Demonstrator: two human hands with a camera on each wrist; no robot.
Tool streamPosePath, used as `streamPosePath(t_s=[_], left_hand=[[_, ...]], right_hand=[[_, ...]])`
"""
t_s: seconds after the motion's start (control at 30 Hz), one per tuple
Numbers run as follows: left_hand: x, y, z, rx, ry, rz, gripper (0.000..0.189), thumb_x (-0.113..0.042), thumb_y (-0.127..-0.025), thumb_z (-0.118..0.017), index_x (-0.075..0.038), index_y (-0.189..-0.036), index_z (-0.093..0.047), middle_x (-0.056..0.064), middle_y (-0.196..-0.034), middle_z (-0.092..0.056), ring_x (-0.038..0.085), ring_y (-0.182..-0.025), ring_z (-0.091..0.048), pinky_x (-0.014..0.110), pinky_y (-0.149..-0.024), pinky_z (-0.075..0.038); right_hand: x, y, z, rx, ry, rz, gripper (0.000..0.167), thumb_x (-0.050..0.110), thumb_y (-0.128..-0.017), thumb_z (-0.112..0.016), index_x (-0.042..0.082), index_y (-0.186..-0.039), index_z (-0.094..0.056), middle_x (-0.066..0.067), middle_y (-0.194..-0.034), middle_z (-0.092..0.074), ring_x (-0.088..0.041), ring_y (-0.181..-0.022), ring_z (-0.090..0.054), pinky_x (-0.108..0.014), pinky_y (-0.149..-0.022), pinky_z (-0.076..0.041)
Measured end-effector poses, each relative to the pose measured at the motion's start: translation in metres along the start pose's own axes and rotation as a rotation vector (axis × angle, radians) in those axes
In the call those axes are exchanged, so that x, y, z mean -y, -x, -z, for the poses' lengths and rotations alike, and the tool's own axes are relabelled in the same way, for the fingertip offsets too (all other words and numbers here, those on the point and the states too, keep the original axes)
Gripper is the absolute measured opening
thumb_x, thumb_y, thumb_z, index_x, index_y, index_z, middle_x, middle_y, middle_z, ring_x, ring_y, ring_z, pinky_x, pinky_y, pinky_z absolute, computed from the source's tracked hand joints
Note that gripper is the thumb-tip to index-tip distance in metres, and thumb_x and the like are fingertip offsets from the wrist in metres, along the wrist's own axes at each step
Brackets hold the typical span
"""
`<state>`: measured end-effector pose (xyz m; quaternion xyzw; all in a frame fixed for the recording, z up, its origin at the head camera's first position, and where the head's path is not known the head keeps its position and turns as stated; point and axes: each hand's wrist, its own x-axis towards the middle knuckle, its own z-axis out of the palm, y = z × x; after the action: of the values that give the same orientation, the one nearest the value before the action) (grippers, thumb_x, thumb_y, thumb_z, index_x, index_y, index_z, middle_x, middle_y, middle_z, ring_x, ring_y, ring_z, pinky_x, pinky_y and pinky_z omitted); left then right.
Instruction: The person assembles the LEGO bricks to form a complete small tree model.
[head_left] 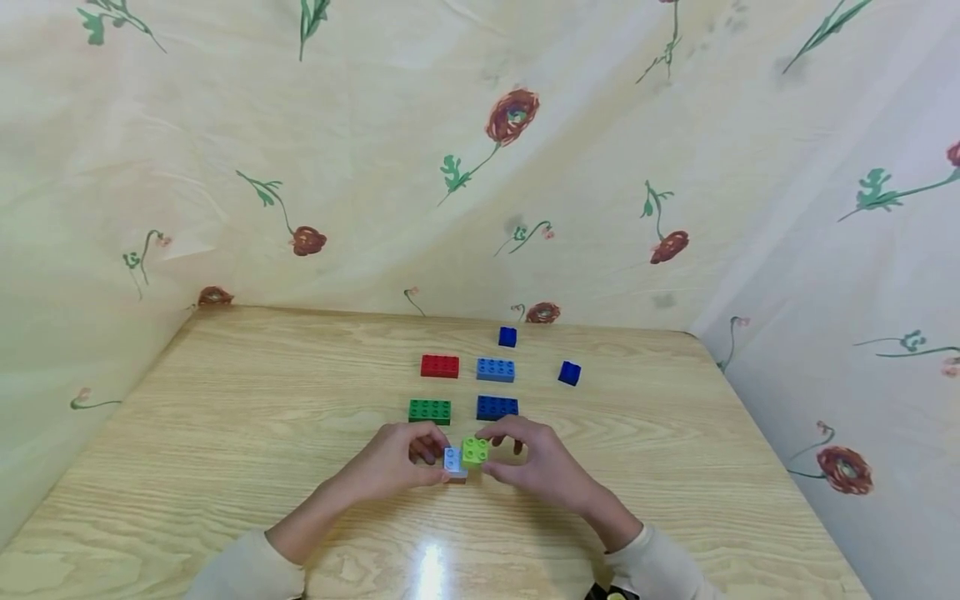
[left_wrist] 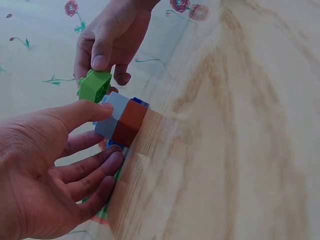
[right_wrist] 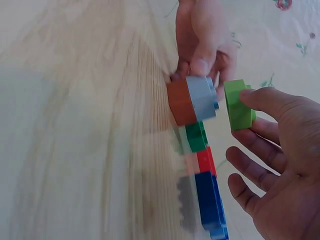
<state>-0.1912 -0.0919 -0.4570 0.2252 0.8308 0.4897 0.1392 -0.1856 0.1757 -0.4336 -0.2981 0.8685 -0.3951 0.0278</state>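
Our right hand (head_left: 538, 459) pinches the lime brick (head_left: 475, 451), above and apart from the right side of the pale-blue brick (head_left: 452, 461); our left hand (head_left: 396, 459) grips that one atop the brown brick (right_wrist: 181, 103).

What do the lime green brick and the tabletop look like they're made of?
Lime green brick: probably smooth hard plastic, going by its crisp edges and moulded studs. Tabletop: wood or wood-look laminate, fairly glossy, given its grain and bright reflection.

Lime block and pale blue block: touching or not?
Apart. The right wrist view shows a narrow strip of background between the lime block and the studs of the pale blue block.
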Motion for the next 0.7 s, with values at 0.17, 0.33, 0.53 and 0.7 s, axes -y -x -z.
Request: streamPosePath(t_s=[0.17, 0.33, 0.53, 0.7], left_hand=[[0.002, 0.001, -0.001, -0.001, 0.003, -0.018, 0.029, -0.021, -0.087, -0.084, -0.009, -0.11, -0.07, 0.009, -0.101, -0.072, 0.015, -0.09, -0.064, 0.02, -0.077, -0.054], [0.002, 0.001, -0.001, -0.008, -0.003, -0.031, 0.029, -0.022, -0.086, -0.085, -0.01, -0.108, -0.07, 0.007, -0.099, -0.072, 0.014, -0.088, -0.064, 0.02, -0.076, -0.054], [0.002, 0.001, 0.0, -0.004, -0.004, -0.036, 0.027, -0.021, -0.087, -0.084, -0.01, -0.108, -0.07, 0.007, -0.1, -0.072, 0.013, -0.088, -0.065, 0.02, -0.076, -0.054], [-0.001, 0.003, 0.003, -0.016, -0.009, -0.031, 0.031, -0.025, -0.087, -0.083, -0.014, -0.114, -0.071, 0.003, -0.104, -0.073, 0.014, -0.092, -0.067, 0.022, -0.078, -0.055]], right_hand=[[0.006, -0.005, -0.01, 0.007, -0.011, 0.013, 0.033, 0.019, -0.09, -0.081, 0.02, -0.122, -0.072, 0.005, -0.117, -0.073, -0.018, -0.1, -0.065, -0.028, -0.077, -0.054], [0.006, -0.009, -0.017, 0.025, -0.019, 0.016, 0.033, 0.021, -0.092, -0.08, 0.02, -0.123, -0.071, 0.004, -0.116, -0.072, -0.02, -0.1, -0.065, -0.028, -0.076, -0.054], [0.006, -0.011, -0.019, 0.025, -0.021, 0.006, 0.032, 0.023, -0.092, -0.079, 0.021, -0.123, -0.071, 0.005, -0.115, -0.071, -0.02, -0.099, -0.065, -0.03, -0.075, -0.055], [0.006, -0.012, -0.019, 0.032, -0.009, -0.002, 0.03, 0.025, -0.093, -0.079, 0.022, -0.122, -0.071, 0.006, -0.114, -0.071, -0.019, -0.099, -0.064, -0.029, -0.074, -0.055]])
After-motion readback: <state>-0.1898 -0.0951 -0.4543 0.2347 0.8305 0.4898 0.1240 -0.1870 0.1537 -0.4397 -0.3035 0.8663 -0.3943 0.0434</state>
